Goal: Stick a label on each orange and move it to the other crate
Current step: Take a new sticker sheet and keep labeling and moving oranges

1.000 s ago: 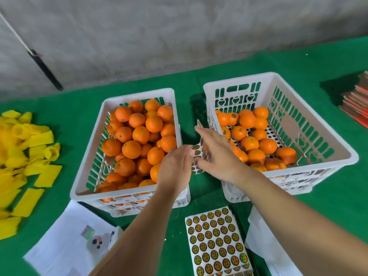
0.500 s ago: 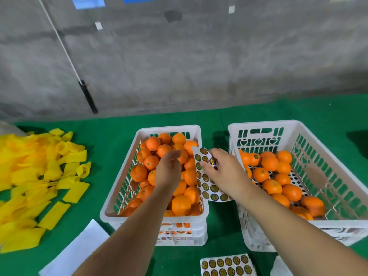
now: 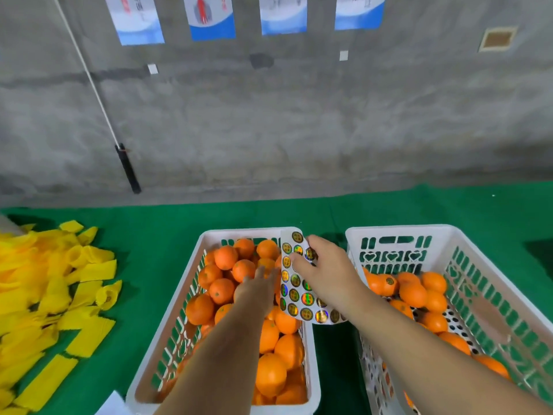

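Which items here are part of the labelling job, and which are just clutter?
Job: left crate full of oranges; right crate with a labelled orange; sticker sheet held by right hand; left hand reaching over the fruit.

Clutter: yellow foam sleeves; wall posters; black-handled pole.

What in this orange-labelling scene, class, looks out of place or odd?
Little stands out. The sticker sheet in the right hand curls instead of lying flat, and the yellow foam sleeves lie in a loose heap left of the crates.

Orange oranges, white slotted crates, green tablecloth, yellow sleeves
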`<state>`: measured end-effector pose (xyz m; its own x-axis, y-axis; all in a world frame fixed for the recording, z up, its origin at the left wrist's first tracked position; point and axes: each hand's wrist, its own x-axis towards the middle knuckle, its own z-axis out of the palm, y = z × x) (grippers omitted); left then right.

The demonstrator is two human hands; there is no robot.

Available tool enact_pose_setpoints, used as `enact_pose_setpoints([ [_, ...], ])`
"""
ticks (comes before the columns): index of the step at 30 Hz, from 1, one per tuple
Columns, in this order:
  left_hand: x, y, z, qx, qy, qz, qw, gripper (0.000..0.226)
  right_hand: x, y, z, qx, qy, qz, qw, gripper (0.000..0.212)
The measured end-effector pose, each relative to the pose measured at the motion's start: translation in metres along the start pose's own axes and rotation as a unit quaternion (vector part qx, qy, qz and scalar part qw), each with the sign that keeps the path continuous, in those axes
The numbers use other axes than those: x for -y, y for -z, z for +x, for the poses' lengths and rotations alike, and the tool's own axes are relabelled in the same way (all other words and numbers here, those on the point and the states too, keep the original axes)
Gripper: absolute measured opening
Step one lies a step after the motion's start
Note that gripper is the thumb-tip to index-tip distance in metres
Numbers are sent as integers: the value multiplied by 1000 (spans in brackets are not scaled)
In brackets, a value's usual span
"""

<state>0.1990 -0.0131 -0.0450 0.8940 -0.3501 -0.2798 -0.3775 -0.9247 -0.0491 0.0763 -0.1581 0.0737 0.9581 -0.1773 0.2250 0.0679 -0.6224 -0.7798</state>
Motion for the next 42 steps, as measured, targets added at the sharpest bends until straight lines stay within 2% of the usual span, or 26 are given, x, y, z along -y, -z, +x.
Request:
enact_pose_setpoints([
  [3, -4, -13, 8, -89, 19, 38, 995, 89, -6, 6, 5, 9, -5, 28, 1000, 17],
  [6, -4, -13, 11, -146, 17, -15, 989, 81, -11, 10, 8, 16, -15, 46, 999, 14],
  [8, -5, -4, 5, -169, 39, -148, 974, 73, -12, 12, 10, 14, -22, 57, 998, 12],
  [9, -7, 4, -2, -186, 62, -260, 945, 71, -12, 14, 12, 9, -22, 65, 998, 13],
  [10, -9, 16, -11, -191, 85, -405, 890, 74, -12, 15, 13, 2, -19, 78, 997, 14],
  [12, -15, 40, -35, -158, 94, -684, 706, 84, -11, 18, 12, -12, -7, 110, 994, 16],
  [13, -16, 51, -49, -125, 75, -761, 632, 85, -10, 18, 10, -20, -3, 124, 992, 17],
  [14, -16, 62, -65, -88, 32, -809, 580, 88, -10, 18, 7, -26, 0, 134, 991, 19],
  [15, -15, 72, -82, -53, -18, -831, 553, 93, -8, 17, 3, -31, 2, 140, 990, 21],
  [17, -14, 92, -118, -12, -104, -837, 537, 94, 1, 19, -5, -34, 17, 149, 988, 26],
  [19, -19, 112, -153, -20, -145, -834, 532, 85, 19, 26, -13, -33, 47, 170, 984, 26],
  [21, -24, 123, -182, -51, -134, -832, 536, 91, 41, 36, -23, -40, 94, 165, 981, 27],
  [24, -35, 130, -217, -93, -127, -818, 553, 114, 69, 54, -41, -45, 148, 148, 977, 18],
  [25, -38, 131, -229, -126, -140, -809, 556, 111, 76, 60, -49, -53, 165, 151, 973, 17],
  [27, -46, 135, -252, -191, -158, -791, 559, 92, 85, 70, -71, -97, 182, 156, 966, 35],
  [29, -54, 138, -269, -226, -137, -789, 555, 85, 90, 76, -93, -150, 184, 133, 962, 45],
  [31, -60, 141, -287, -236, -128, -787, 556, 86, 95, 80, -111, -180, 195, 93, 960, 37],
  [33, -65, 143, -304, -238, -164, -768, 571, 86, 99, 82, -124, -185, 199, 79, 959, 32],
  [35, -67, 142, -316, -251, -166, -753, 585, 87, 102, 83, -132, -181, 203, 63, 960, 29],
  [38, -72, 140, -323, -262, -135, -762, 576, 89, 104, 84, -142, -179, 185, 54, 965, 30],
  [42, -80, 137, -327, -259, -113, -793, 540, 86, 100, 81, -156, -227, 177, 89, 953, 28],
])
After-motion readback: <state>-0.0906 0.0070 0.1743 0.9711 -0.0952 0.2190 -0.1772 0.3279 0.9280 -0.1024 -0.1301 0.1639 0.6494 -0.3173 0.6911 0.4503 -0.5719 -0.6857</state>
